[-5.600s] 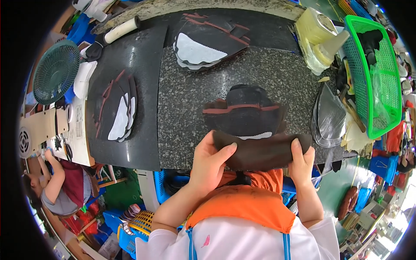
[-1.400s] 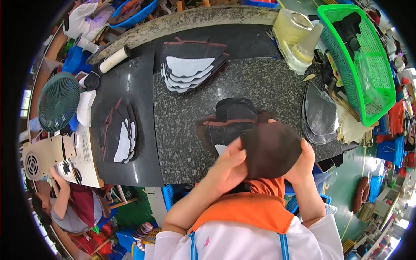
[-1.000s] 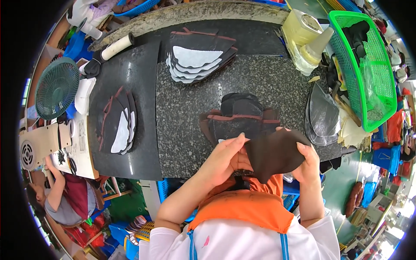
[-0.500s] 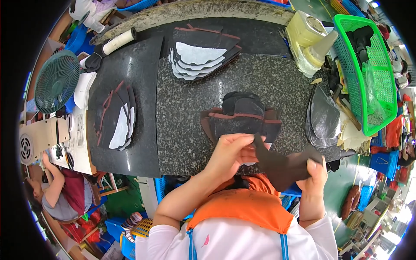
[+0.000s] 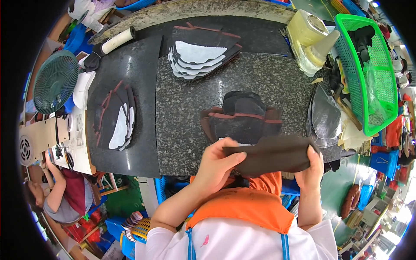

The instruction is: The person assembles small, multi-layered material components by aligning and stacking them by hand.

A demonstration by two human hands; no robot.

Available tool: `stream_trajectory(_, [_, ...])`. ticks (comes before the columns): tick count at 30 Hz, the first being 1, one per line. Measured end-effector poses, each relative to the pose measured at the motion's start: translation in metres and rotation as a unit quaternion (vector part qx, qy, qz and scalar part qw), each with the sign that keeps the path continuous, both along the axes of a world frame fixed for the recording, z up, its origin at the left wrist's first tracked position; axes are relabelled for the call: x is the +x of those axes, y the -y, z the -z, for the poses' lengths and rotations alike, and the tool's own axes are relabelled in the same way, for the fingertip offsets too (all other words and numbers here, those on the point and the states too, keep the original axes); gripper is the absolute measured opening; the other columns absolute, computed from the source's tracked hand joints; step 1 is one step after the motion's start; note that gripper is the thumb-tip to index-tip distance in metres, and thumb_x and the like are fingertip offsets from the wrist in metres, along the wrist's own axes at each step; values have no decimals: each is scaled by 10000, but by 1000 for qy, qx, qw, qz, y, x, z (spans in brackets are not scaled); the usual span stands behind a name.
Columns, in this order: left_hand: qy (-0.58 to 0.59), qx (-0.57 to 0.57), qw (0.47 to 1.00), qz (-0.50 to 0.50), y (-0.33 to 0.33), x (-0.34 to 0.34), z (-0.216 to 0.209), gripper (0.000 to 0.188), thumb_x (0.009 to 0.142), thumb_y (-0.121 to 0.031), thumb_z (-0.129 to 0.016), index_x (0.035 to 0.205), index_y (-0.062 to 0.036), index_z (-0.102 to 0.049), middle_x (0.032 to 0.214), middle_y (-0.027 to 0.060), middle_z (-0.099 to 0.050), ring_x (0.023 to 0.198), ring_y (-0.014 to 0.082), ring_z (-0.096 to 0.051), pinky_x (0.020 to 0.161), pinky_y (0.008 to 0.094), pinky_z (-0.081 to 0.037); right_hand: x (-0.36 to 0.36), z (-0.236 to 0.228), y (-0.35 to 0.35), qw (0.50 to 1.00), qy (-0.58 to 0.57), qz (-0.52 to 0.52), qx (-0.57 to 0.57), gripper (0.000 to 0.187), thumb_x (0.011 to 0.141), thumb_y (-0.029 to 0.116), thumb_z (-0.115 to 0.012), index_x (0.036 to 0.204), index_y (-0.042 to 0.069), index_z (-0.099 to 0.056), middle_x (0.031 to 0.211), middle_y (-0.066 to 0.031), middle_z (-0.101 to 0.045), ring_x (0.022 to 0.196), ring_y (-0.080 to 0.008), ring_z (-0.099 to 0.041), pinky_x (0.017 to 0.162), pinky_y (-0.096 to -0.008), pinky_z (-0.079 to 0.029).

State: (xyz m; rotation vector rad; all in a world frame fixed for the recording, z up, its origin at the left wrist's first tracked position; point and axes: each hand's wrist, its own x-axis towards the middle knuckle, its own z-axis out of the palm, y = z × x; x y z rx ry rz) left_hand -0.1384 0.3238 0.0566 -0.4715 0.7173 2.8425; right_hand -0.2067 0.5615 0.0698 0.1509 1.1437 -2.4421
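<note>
A dark brown piece of sheet material, cloth or thin leather, is stretched level between my hands in front of my orange apron. My left hand pinches its left end, thumb on top. Its right end is gripped by my right hand, the thumb on the near face. Just beyond it, on the speckled stone tabletop, lies a small stack of black cut pieces with reddish-brown edging. The held piece overlaps the near edge of that stack in view.
Fanned black pieces with white backing lie at the far side, and a similar group at left. A yellowish container with a cone and a green basket stand right. A fan and a co-worker are left.
The brown piece was sagging and folded; now it is drawn out flat and level. My left hand has moved slightly left and down, its thumb now over the piece's end.
</note>
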Motion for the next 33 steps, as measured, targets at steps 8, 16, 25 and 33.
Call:
stream_trajectory(8, [27, -375, 924, -71, 37, -6, 8, 186, 898, 7, -604, 1082, -13, -583, 862, 23, -607, 680, 59, -578, 480, 195, -482, -4, 22, 40, 797, -255, -81, 542, 142, 885, 65, -634, 979, -30, -682, 728, -84, -659, 634, -93, -595, 591, -246, -470])
stream_trajectory(16, [-108, -43, 986, -119, 52, 4, -13, 286, 864, 57, -598, 1122, -60, -553, 947, 37, -583, 693, 101, -566, 473, 220, -438, 4, -1, 19, 829, -258, -67, 491, 212, 797, -75, -610, 970, 18, -688, 810, -72, -691, 583, -132, -602, 570, -246, -485])
stream_trajectory(25, [-81, -643, 761, -27, 41, 0, -6, 395, 780, 72, -687, 1148, -10, -569, 996, 66, -615, 855, 119, -577, 832, 255, -442, -3, 19, 27, 738, -403, -49, 539, 98, 766, 17, -728, 809, -2, -642, 643, -100, -590, 518, -197, -562, 501, -286, -426])
stream_trajectory(33, [-42, -701, 706, -87, 43, -34, 36, 380, 771, 3, -727, 1126, -62, -612, 838, 57, -602, 701, 149, -555, 697, 295, -480, -19, 48, 48, 794, -257, -32, 550, 148, 833, 107, -721, 924, -2, -679, 652, -76, -635, 538, -94, -570, 513, -248, -442])
